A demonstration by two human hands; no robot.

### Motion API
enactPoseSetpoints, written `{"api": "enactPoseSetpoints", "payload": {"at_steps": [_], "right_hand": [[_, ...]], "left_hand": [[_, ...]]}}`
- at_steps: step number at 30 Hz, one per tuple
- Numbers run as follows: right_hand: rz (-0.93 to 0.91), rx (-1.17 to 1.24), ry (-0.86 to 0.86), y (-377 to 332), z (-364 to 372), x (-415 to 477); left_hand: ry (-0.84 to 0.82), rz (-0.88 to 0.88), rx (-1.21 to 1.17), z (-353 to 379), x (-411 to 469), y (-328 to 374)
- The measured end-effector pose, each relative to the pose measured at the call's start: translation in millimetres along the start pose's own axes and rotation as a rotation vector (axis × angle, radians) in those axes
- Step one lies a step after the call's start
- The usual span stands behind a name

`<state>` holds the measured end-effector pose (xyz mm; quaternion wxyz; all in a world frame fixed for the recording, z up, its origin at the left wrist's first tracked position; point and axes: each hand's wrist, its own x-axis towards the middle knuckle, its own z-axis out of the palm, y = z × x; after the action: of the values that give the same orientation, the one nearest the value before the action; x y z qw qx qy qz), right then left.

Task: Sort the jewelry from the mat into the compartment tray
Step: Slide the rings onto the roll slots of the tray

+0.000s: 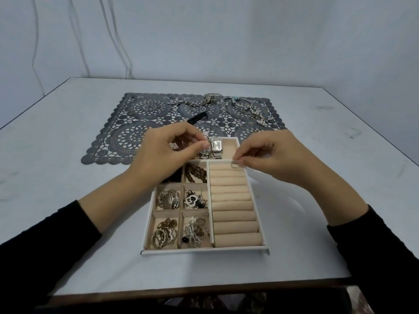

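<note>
Ring time, mid-frame
Right hand (272, 155) pinches a small ring (234, 164) at the top roll of the tray (204, 251); left hand (163, 155) is curled beside the watch (217, 146), can't tell if it's holding anything. Dial's too blurry to read.

We sit at a white table (317, 200) with a dark wooden front edge, before a bare pale wall (249, 37) with thin cables (129, 66) hanging down. The grey lace-cut mat (127, 137) suggests a plain home room, though we cannot be sure.
</note>
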<state>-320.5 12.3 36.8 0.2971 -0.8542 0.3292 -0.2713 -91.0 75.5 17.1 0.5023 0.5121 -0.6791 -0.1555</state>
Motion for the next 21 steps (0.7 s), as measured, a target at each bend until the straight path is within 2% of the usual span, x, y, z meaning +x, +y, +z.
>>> {"api": "enactPoseSetpoints", "payload": {"at_steps": [12,15,21], "right_hand": [[-0.171,-0.27,-0.125,-5.1,3.2,1.7],[-0.13,-0.261,-0.159,-4.3,1.9,2.1],[0.047,-0.086,-0.087,-3.6,0.8,5.1]], "left_hand": [[0.001,-0.009,0.029,2.0,-0.6,-2.4],[0.0,-0.007,0.033,1.8,-0.2,-3.2],[-0.004,-0.012,0.025,1.3,-0.3,-4.8]]}}
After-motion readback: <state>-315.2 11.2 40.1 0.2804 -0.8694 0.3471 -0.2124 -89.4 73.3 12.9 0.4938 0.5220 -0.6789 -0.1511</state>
